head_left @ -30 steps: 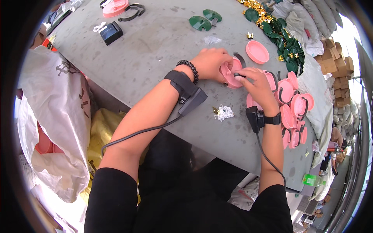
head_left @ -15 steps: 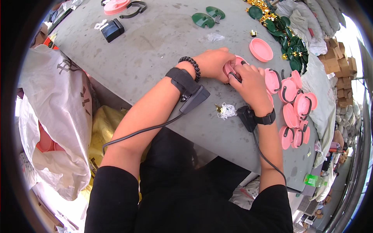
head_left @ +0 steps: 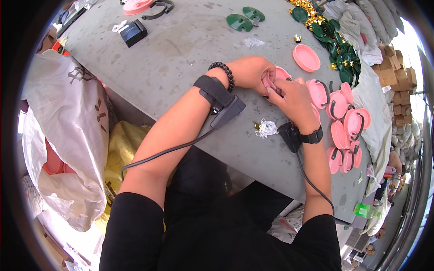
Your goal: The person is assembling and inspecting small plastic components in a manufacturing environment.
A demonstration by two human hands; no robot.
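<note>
We log left hand (head_left: 254,74) grasping a pink lid (head_left: 282,72); right hand (head_left: 291,100) curled at its edge, exact finger hold indeterminate.

Right hand (head_left: 294,100) now closer to left hand (head_left: 254,73), pink piece (head_left: 282,73) more covered

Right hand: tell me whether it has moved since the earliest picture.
Yes. The right hand has shifted left, closer to the white tangle on the table.

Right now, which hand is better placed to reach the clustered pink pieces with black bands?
Probably your right hand: it's closest to those banded pink pieces. Your left hand is farther left, though both are at a round pink piece.
</note>
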